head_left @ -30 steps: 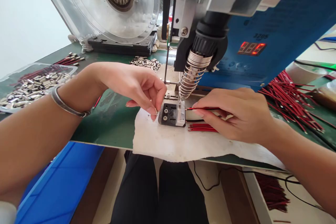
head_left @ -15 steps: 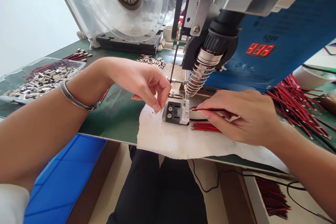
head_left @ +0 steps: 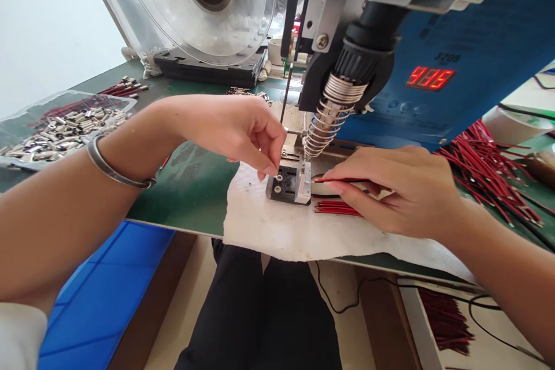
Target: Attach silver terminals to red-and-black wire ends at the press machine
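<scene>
My left hand (head_left: 255,139) is closed in a pinch above the left side of a small black and silver fixture (head_left: 288,185). What its fingertips hold is mostly hidden; thin metal prongs showed there a moment earlier, like those of a small metal connector. Between the thumb and fingers of my right hand (head_left: 390,191) is a red and black wire (head_left: 347,180), its tip pointing left towards the fixture. Over the fixture hangs a soldering iron (head_left: 336,110) wrapped in a wire coil. Several cut red wires (head_left: 338,207) lie on the white cloth just below my right hand.
A clear tray (head_left: 125,105) of metal connectors (head_left: 82,127) stands at left. Behind are a large clear reel (head_left: 247,17) and more connectors. A blue soldering machine (head_left: 455,110) with a lit display fills the right, beside a red wire heap (head_left: 489,167). White cloth (head_left: 269,237) covers the table edge.
My left hand has moved right, bringing its fingertips over the fixture. My right hand keeps the wire at nearly the same place. The display reading has changed.
</scene>
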Demonstrator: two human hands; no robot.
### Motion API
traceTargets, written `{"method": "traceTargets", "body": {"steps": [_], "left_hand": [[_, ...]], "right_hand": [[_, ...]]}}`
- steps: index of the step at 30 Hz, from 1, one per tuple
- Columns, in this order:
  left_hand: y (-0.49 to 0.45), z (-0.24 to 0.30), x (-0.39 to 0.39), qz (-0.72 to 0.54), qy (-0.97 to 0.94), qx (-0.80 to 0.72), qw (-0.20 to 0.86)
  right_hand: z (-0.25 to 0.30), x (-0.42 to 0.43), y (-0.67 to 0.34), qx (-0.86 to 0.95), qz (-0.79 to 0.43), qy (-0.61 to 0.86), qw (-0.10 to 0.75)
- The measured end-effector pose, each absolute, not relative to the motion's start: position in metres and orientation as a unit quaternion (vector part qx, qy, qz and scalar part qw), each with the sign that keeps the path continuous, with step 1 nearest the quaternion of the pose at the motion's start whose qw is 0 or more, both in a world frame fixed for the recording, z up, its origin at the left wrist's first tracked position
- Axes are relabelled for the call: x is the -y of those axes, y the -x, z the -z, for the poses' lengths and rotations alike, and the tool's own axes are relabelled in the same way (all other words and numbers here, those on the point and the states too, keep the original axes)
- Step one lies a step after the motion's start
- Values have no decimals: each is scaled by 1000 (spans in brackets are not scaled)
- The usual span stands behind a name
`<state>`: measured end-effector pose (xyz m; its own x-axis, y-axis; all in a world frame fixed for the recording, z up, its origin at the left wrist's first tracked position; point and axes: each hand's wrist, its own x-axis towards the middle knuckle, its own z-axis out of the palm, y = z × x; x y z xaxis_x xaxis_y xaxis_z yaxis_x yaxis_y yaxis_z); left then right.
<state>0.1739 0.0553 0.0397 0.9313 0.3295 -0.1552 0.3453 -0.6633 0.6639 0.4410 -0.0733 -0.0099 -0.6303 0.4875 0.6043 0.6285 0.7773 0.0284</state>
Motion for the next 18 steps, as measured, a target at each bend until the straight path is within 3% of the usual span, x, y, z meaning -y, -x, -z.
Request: {"method": "traceTargets", "body": {"steps": [18], "left_hand": [[-175,-36,-56,17,-920,-203,334]], "right_hand": [[8,74,-440,897,116,301,302]]}}
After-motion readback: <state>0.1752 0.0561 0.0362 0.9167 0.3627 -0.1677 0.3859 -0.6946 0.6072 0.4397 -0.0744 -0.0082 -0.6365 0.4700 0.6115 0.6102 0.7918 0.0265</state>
